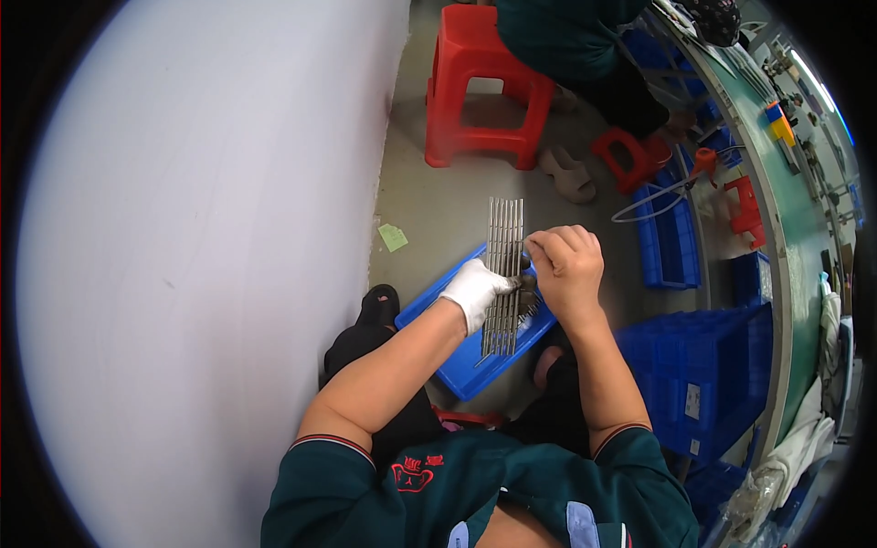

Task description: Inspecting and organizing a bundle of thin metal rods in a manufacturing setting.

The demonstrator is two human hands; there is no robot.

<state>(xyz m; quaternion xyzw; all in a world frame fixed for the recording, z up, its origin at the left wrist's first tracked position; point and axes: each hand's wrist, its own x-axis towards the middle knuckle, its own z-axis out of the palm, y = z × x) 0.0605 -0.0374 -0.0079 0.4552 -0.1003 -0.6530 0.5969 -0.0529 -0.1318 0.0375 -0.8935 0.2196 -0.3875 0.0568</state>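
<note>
Head view: saw a white wall [201,274] on the left and a green-topped table [804,301] along the right. Showed a red stool [461,55] ahead and a blue tray [464,373] between the feet. Held a row of thin metal rods [503,239] above the tray, gripped in the gloved left hand [475,289]. Had the bare right hand [568,265] just beside the rods' right edge, thumb and finger pressed together; could not tell on what, if anything. Showed green paper [393,237] on the floor.
</note>
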